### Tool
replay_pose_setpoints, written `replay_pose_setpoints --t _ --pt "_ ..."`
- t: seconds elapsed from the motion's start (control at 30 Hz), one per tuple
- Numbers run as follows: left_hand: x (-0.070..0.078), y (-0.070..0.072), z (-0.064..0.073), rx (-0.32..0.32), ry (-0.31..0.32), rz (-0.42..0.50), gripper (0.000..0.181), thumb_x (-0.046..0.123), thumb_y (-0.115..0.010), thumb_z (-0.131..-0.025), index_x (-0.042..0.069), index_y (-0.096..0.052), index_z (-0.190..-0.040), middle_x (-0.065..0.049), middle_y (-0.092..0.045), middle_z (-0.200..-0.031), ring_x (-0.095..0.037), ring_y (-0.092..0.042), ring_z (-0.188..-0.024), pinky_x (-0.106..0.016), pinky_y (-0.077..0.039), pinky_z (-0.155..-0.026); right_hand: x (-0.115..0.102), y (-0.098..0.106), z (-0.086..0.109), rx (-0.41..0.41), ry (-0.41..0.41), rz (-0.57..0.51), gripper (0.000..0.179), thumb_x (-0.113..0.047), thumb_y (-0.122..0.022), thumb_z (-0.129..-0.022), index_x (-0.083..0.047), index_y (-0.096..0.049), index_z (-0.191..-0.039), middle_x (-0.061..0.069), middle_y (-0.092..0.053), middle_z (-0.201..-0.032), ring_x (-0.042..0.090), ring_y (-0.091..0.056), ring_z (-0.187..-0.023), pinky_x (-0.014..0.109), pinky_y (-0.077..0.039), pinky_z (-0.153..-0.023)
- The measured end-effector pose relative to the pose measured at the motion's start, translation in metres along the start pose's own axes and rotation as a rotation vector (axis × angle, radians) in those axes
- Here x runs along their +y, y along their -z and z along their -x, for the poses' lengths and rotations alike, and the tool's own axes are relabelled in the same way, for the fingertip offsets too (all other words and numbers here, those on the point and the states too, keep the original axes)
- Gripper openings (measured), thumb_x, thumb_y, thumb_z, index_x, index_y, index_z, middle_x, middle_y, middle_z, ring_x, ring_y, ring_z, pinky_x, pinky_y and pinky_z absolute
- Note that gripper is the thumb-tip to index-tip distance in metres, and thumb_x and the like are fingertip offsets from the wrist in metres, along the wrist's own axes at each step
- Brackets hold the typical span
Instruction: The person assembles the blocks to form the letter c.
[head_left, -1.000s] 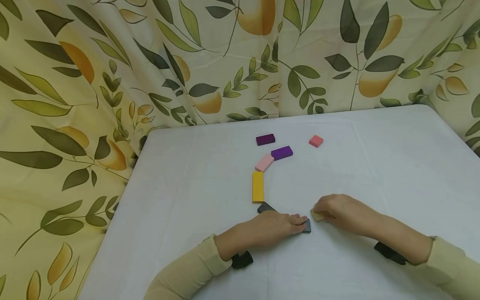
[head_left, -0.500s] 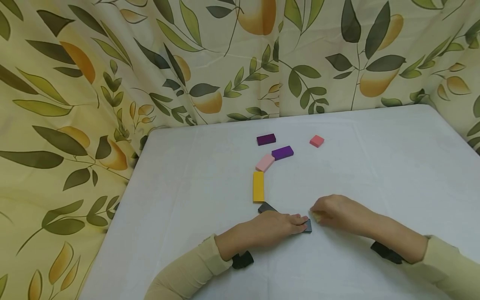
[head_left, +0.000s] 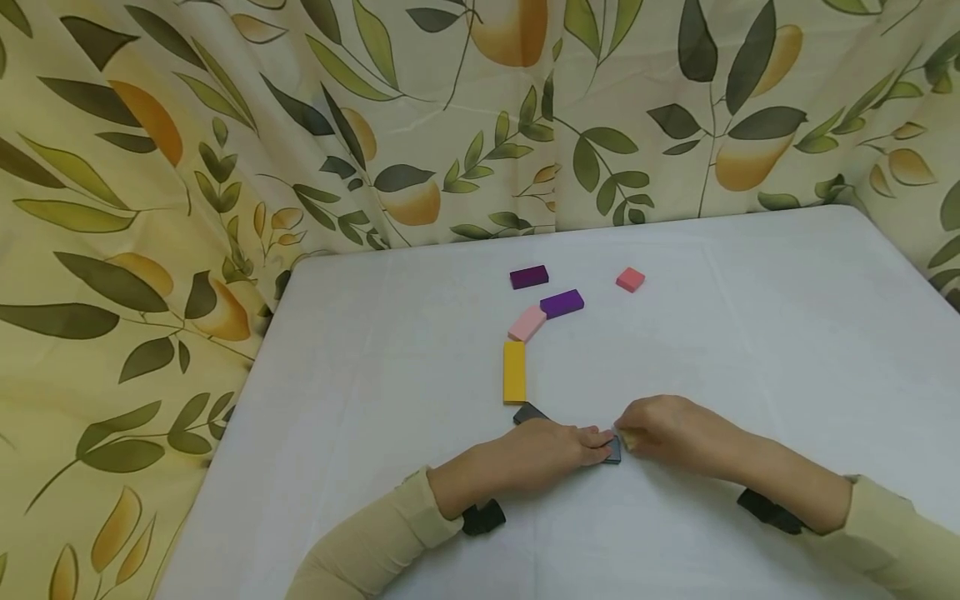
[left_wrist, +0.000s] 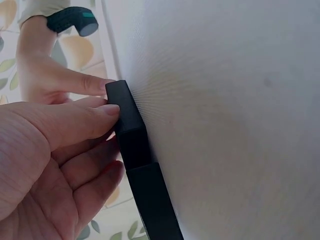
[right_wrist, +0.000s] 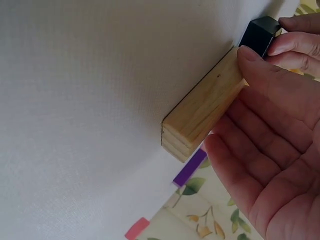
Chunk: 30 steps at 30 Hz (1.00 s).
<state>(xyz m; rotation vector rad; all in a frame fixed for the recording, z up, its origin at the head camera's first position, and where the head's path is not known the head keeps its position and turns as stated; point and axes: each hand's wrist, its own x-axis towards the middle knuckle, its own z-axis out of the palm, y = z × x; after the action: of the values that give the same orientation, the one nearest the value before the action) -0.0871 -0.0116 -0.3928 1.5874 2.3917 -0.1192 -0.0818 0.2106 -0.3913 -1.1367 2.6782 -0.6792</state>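
My left hand [head_left: 543, 454] pinches a dark grey block [left_wrist: 131, 132] between thumb and fingers, on the white table. A second dark block [left_wrist: 156, 205] meets its end; in the head view that block [head_left: 527, 412] is partly covered by the hand. Just to the right, my right hand [head_left: 675, 433] grips a bare wooden block [right_wrist: 205, 100], thumb on one side and fingers on the other. The wooden block stands on its narrow side, its far end close to the grey block; I cannot tell whether they touch. From above, the right hand hides most of it.
Beyond the left hand, a yellow block [head_left: 514, 372], a pink block [head_left: 527, 323] and a purple block [head_left: 562, 304] form a curved line on the table [head_left: 405, 358]. A dark purple block [head_left: 529, 277] and a coral block [head_left: 631, 279] lie apart. A patterned curtain [head_left: 465, 125] hangs behind.
My right hand has shifted slightly left with the wooden block, closer to the grey block. The left hand stays put, and so do the other blocks; the head view wobbles slightly.
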Motion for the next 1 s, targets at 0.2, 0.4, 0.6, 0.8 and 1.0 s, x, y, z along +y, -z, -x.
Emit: replay_pose_setpoints --t 0.2,0.4,0.6,0.8,1.0 --pt "-0.0005 -0.0002 0.0010 0.007 0.001 0.000 0.041 0.015 -0.043 -0.099 0.021 -0.042 -0.139 0.011 -0.032 -0.144 0.002 -0.025 -0.129 -0.012 -0.036 -0.090 -0.0026 -0.0009 0.0009 0.002 0.013 -0.011 0.024 -0.001 -0.075 -0.071 -0.009 -0.069 -0.094 -0.009 -0.064 -0.090 0.011 -0.061 -0.084 0.030 -0.050 -0.073" --pt "-0.0011 0.0002 0.0014 0.014 -0.001 -0.009 0.041 0.015 -0.043 -0.098 0.021 -0.042 -0.139 0.011 -0.033 -0.143 0.001 -0.026 -0.128 -0.012 -0.036 -0.090 -0.0040 -0.0010 -0.0004 0.013 0.023 -0.012 0.026 -0.001 -0.077 -0.069 -0.009 -0.069 -0.092 -0.009 -0.064 -0.090 0.011 -0.060 -0.083 0.029 -0.050 -0.072" --pt "-0.0013 -0.0015 0.0010 0.015 -0.002 -0.014 0.041 0.016 -0.044 -0.098 0.021 -0.041 -0.139 0.011 -0.032 -0.143 0.001 -0.026 -0.128 -0.012 -0.036 -0.089 -0.0046 -0.0027 -0.0005 0.026 0.040 0.000 0.027 -0.002 -0.078 -0.068 -0.009 -0.069 -0.092 -0.008 -0.064 -0.088 0.012 -0.061 -0.081 0.029 -0.050 -0.071" --pt "-0.0008 -0.0035 0.0003 0.012 -0.003 -0.012 0.041 0.016 -0.044 -0.098 0.020 -0.041 -0.139 0.010 -0.032 -0.144 0.000 -0.027 -0.128 -0.012 -0.037 -0.089 -0.0049 -0.0039 -0.0002 0.029 0.047 -0.003 0.027 -0.002 -0.078 -0.068 -0.008 -0.068 -0.092 -0.008 -0.064 -0.088 0.011 -0.060 -0.081 0.029 -0.050 -0.071" --pt "-0.0007 -0.0044 -0.0002 0.017 0.002 -0.015 0.041 0.017 -0.043 -0.098 0.020 -0.041 -0.139 0.010 -0.033 -0.143 0.001 -0.027 -0.128 -0.013 -0.037 -0.090 -0.0058 -0.0035 0.0012 0.037 0.050 -0.003 0.028 -0.002 -0.078 -0.068 -0.007 -0.068 -0.094 -0.007 -0.064 -0.089 0.012 -0.060 -0.082 0.030 -0.050 -0.072"
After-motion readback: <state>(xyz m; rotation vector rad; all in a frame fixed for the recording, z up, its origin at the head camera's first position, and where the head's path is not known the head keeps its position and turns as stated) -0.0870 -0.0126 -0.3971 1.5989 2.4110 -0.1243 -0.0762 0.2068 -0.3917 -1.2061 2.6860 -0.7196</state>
